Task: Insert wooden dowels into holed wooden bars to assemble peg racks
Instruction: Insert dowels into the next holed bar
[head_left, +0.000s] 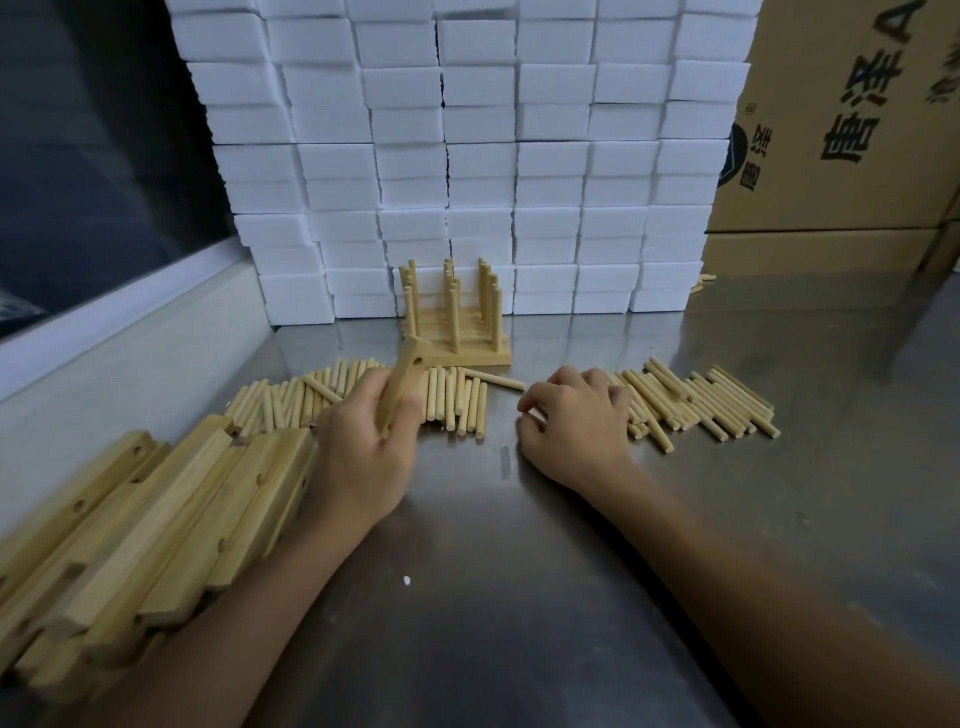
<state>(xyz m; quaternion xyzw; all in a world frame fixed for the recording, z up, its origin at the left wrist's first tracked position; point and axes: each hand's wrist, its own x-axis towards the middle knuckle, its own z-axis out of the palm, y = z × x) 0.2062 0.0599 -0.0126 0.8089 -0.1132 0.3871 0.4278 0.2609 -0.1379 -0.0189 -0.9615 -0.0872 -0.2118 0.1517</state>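
Left hand (363, 447) grips one holed bar (402, 379); right hand (576, 415) curled on dowels (696, 402).

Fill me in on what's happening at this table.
A person is putting together wooden peg racks on a metal table. The left hand grips one holed wooden bar, tilted up off the table. The right hand rests with curled fingers at the edge of a pile of loose dowels, apparently picking one. More dowels lie behind the left hand, spare bars sit stacked on the left, and finished racks stand against white boxes.
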